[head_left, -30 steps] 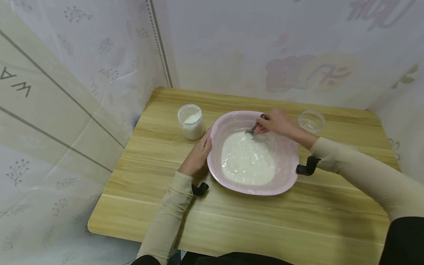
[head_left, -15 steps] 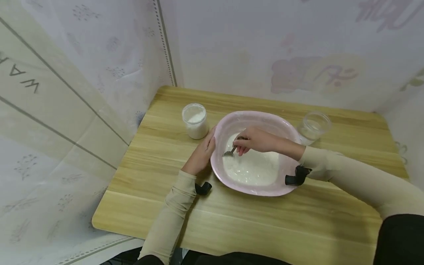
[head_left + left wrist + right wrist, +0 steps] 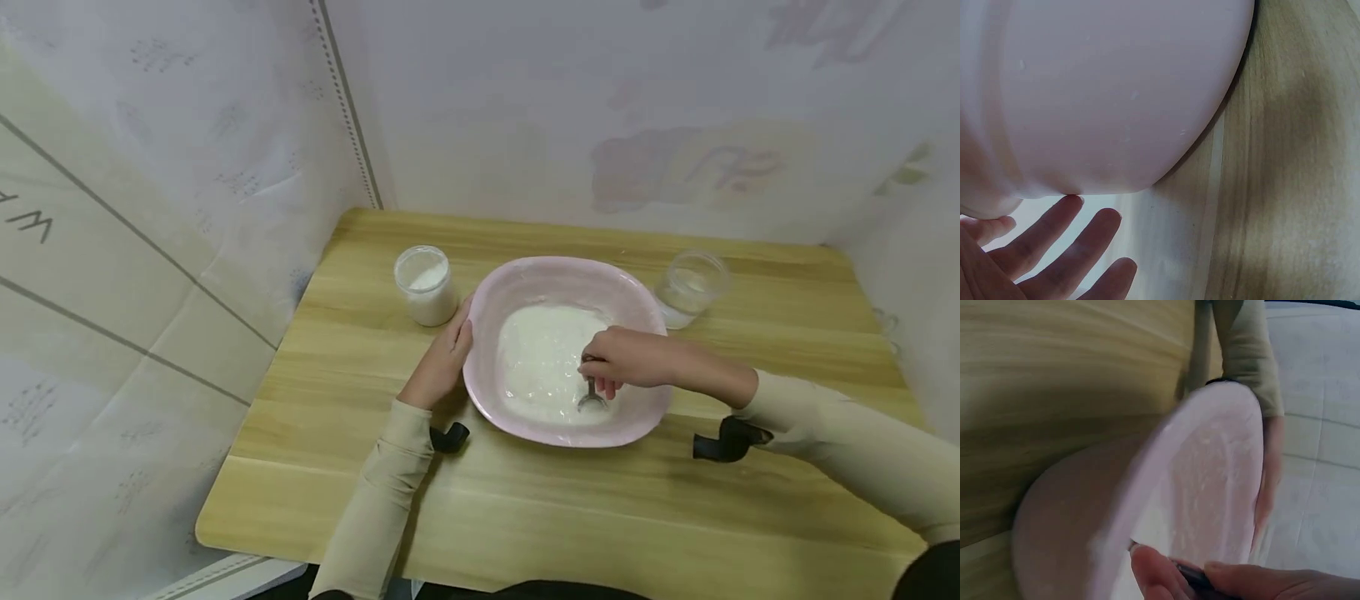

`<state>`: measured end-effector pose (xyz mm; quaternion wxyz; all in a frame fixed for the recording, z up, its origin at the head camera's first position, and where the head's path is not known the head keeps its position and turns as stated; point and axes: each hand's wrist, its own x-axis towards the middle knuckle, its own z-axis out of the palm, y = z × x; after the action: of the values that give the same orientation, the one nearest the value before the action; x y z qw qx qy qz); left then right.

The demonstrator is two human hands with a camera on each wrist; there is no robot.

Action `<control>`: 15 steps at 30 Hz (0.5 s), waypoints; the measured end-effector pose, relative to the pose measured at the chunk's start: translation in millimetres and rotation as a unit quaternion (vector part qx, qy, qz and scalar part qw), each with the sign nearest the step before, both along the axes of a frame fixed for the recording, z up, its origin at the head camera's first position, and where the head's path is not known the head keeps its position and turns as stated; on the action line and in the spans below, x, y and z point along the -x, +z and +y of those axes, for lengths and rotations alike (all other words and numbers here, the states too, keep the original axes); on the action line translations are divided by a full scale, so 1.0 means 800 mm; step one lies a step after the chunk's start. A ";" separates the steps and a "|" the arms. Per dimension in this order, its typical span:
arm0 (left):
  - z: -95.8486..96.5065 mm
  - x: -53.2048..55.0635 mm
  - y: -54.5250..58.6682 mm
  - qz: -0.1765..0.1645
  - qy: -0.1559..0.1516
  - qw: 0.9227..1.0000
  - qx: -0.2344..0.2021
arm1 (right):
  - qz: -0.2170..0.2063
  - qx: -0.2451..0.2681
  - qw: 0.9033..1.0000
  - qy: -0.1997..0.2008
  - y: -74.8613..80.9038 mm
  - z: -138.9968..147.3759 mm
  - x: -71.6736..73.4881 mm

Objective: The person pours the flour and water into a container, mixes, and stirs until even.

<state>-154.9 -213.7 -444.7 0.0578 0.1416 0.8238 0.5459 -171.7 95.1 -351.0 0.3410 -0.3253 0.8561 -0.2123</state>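
A pink plastic basin [image 3: 555, 287] on the table holds a thick, wet white mixture [image 3: 540, 358]. My right hand [image 3: 633, 358] pinches a metal spoon [image 3: 592, 402], its bowl down at the mixture near the basin's front right. The right wrist view shows the spoon's dark handle [image 3: 1192, 576] between thumb and fingers. On the basin's left side rests my left hand [image 3: 438, 362], its thumb up near the rim. Seen from the left wrist, its fingers [image 3: 1091, 240] stretch out fairly straight, with a fingertip at the basin's outer wall [image 3: 1116, 94].
To the left of the basin stands a clear jar [image 3: 429, 296] of white powder. Another clear jar [image 3: 693, 279], with a little white at its bottom, is behind the basin on the right. Patterned cloth walls [image 3: 495, 125] border the wooden table [image 3: 330, 400].
My right hand has carried the spoon from the back of the basin to its left, then round to the front right. My left hand has stayed on the basin's side.
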 end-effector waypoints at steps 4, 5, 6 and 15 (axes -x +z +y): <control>-0.010 -0.003 0.001 -0.002 0.011 1.000 0.002 | 0.044 0.019 0.998 -0.038 -0.001 0.018 0.010; -0.011 -0.002 0.001 -0.001 0.013 1.000 0.002 | 0.053 0.022 0.997 -0.050 -0.001 0.022 0.014; -0.012 -0.001 0.001 -0.001 0.013 1.000 0.001 | 0.061 0.024 0.996 -0.061 -0.001 0.025 0.019; -0.015 0.004 0.003 0.004 0.015 1.000 0.001 | 0.099 0.043 0.981 -0.160 -0.007 0.040 0.073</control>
<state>-157.9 -226.0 -442.2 0.0469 0.1312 0.8263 0.5457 -230.1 127.3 -356.4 0.2021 -0.2175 0.9166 -0.2676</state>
